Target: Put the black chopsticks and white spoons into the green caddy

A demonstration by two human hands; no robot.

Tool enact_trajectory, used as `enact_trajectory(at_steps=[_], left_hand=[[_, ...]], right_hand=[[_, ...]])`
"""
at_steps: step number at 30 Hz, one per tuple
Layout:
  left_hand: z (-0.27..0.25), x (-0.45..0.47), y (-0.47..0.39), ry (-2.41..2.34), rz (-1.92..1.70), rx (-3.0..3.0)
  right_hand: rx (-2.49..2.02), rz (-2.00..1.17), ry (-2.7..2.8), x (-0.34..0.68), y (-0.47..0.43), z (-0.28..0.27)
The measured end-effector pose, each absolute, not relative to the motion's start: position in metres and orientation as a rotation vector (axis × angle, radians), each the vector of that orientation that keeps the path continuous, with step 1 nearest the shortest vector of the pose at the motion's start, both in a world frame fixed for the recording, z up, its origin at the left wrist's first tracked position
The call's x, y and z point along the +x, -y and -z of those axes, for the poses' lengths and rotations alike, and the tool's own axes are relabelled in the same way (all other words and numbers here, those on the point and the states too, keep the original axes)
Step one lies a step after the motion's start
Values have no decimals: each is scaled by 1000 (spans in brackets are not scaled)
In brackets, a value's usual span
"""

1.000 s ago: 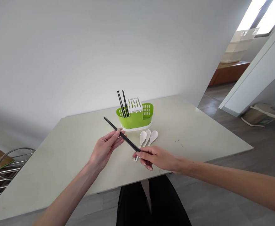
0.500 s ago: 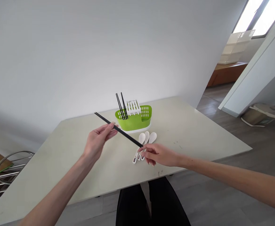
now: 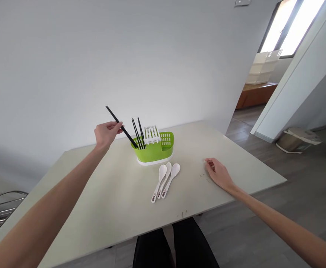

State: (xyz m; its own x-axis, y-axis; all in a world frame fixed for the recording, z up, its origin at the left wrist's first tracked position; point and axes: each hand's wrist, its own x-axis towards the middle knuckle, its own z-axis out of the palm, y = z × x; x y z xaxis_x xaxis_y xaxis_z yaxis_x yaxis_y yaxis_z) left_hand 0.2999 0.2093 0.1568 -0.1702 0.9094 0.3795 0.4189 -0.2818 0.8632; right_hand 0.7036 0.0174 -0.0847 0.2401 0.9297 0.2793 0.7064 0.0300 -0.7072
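At the far left edge we see part of a metal rack [image 3: 1, 208], well apart from the work. Our left hand [image 3: 105, 133] is raised above the table [image 3: 101, 193], its fingers pinched on a black chopstick [image 3: 121, 127] near the middle of its length. The stick slants down to the right, and its lower tip sits at the left end of the green holder [image 3: 153, 150], just beside the other chopsticks [image 3: 138, 133] standing there. We cannot tell whether the tip is already inside the rim. We judge the step in hand to be dropping this stick into the holder's left compartment. The next move calls for tipping it more upright, so that it slides in beside the others, and only then loosening the pinch.

In front of the holder three white spoons [image 3: 164, 180] lie side by side on the table, bowls toward the holder, untouched. Further right, our right hand [image 3: 219, 173] rests on the tabletop, fingers loosely curled and holding nothing, well apart from the spoons.
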Motion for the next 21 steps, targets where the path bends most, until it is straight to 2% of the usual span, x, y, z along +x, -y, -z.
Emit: enact_trajectory(at_steps=[7, 21], left_hand=[[-124, 315, -236, -1665, -1277, 1671], [-101, 317, -258, -1779, -1067, 1837]], right_hand=[[-1703, -362, 1565, 704, -21, 92], [-1673, -296, 1537, 706, -26, 103]])
